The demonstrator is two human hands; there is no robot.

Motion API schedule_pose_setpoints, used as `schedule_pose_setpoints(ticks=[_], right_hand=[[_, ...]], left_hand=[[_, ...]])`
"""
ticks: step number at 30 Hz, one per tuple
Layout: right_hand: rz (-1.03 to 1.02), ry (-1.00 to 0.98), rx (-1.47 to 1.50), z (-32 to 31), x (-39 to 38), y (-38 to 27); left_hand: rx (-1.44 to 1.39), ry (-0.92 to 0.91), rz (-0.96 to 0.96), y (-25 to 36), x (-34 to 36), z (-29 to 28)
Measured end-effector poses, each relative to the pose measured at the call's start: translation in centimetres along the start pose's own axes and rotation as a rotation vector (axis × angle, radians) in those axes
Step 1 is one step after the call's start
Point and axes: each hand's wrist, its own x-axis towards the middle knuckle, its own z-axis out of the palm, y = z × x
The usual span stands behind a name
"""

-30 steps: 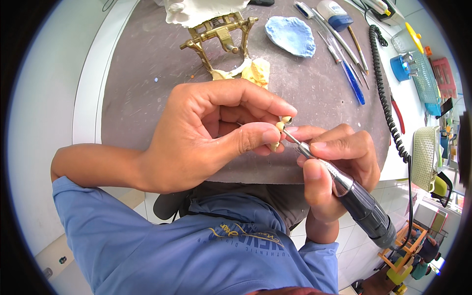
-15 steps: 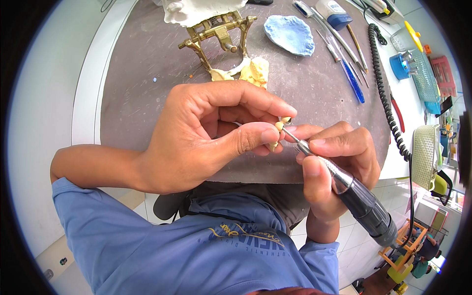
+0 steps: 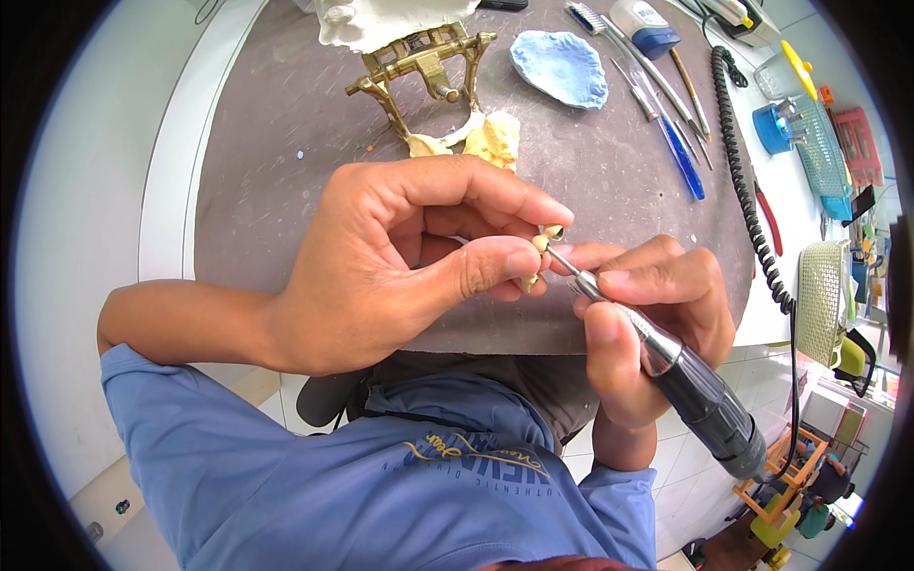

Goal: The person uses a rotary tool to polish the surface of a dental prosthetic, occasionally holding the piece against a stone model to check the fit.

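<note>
My left hand (image 3: 381, 257) pinches a small tooth-coloured dental bridge (image 3: 541, 245) between thumb and fingertips; most of it is hidden behind the fingers. My right hand (image 3: 657, 314) is wrapped round a rotary handpiece (image 3: 700, 395) with a black body and a metal nose. The handpiece's thin bur points up and left, and its tip meets the bridge or lies right against it. Fingertips of the right hand reach close to the left hand's fingers. Just beyond my hands, a brass articulator (image 3: 424, 71) carries plaster pieces, with a cream-yellow cast part (image 3: 495, 141) at its near end.
A blue, shallow dish-like piece (image 3: 560, 69) lies right of the articulator. Several slim tools, including a blue-handled one (image 3: 684, 162), lie beside a blue-capped bottle (image 3: 647, 27). The coiled black cord (image 3: 747, 181) runs along the table's right side, near a cream basket (image 3: 821, 303).
Almost nothing differs. Both hands hold the same position, and the handpiece's rear end has shifted very slightly.
</note>
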Motion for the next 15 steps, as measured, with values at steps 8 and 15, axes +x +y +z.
schedule_pose_setpoints(ticks=[8,15], right_hand=[[0.017,0.028,0.028,0.19,-0.18,-0.09],[0.002,0.011,0.017,0.05,-0.08,-0.01]], left_hand=[[-0.002,-0.011,-0.006,-0.03,0.00,-0.13],[0.003,-0.016,-0.005,-0.07,-0.03,-0.18]])
